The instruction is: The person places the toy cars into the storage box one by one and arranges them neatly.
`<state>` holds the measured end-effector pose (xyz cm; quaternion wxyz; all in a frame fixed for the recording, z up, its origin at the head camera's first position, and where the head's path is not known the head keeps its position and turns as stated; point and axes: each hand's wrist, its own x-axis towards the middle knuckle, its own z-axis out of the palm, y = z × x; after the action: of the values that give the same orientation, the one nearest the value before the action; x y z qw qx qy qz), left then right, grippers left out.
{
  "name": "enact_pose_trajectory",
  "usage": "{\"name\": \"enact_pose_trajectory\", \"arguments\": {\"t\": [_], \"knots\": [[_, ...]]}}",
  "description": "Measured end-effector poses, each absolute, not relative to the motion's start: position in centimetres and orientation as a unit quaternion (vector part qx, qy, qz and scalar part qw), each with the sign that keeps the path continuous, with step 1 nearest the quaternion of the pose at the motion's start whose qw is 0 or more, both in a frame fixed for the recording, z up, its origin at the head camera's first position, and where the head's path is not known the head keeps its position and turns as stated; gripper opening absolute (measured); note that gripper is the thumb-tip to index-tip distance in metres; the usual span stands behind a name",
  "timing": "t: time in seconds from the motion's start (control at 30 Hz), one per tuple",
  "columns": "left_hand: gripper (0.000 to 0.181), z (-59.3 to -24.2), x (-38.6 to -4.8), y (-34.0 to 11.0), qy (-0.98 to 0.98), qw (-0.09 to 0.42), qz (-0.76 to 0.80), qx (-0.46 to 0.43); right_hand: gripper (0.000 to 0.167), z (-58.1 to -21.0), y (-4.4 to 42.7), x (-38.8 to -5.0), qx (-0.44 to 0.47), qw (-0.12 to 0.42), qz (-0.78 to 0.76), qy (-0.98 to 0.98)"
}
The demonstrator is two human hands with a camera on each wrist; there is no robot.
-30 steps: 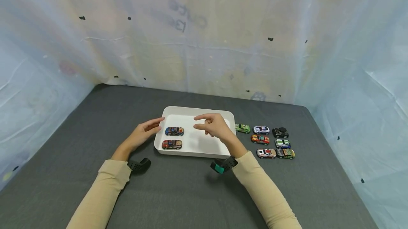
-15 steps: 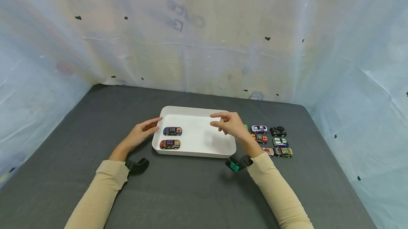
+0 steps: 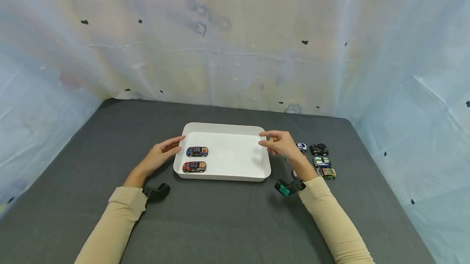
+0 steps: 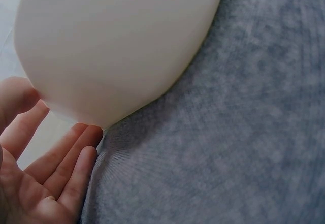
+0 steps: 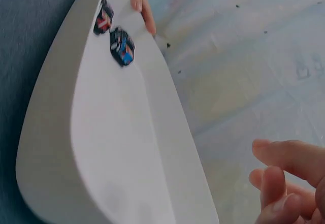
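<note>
A white tray (image 3: 231, 156) lies on the dark cloth. Two toy cars stand at its left end: a blue-and-black one (image 3: 197, 151) and, nearer me, a red-and-black one (image 3: 194, 167). My left hand (image 3: 158, 158) rests at the tray's left side; in the left wrist view its fingertips (image 4: 92, 133) touch the outer wall. At the right rim hovers my right hand (image 3: 282, 145), thumb and index finger stretched out and apart, with nothing between them. The right wrist view shows this hand (image 5: 289, 183) apart from the tray.
Several toy cars stand to the right of the tray, partly hidden by my right hand and forearm. Among them are a black one (image 3: 319, 149), a white-and-green one (image 3: 322, 162) and a green-and-orange one (image 3: 328, 173). Pale sheeting (image 3: 220, 72) hangs behind the table.
My right hand has moved right, from above the middle of the tray to its right rim, and now covers more of the loose cars. The left hand stays at the tray's left side.
</note>
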<state>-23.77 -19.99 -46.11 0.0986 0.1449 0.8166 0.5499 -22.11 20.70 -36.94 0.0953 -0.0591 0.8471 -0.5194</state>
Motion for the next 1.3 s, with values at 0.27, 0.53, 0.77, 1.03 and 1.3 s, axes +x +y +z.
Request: {"name": "enact_pose_trajectory", "arguments": {"t": [0.27,0.53,0.77,1.03,1.3], "knots": [[0.055,-46.1,-23.7,-19.9,0.816,0.100,0.551,0.144,0.047,-37.3,22.9,-22.8,-0.055,0.105,-0.503,0.856],[0.054,-46.0,-23.6,-19.8,0.822,0.091,0.543,0.147,0.049,-38.1,25.1,-23.7,-0.049,0.118,-0.487,0.864],[0.052,-46.0,-23.4,-19.8,0.821,0.092,0.544,0.148,0.049,-39.0,26.3,-24.4,-0.022,0.134,-0.468,0.874],[0.052,-45.8,-23.3,-19.6,0.819,0.095,0.547,0.145,0.052,-39.9,27.2,-25.0,0.009,0.166,-0.460,0.873],[0.052,-45.7,-23.5,-19.4,0.818,0.095,0.548,0.143,0.054,-40.4,27.8,-25.5,0.010,0.183,-0.440,0.879]]}}
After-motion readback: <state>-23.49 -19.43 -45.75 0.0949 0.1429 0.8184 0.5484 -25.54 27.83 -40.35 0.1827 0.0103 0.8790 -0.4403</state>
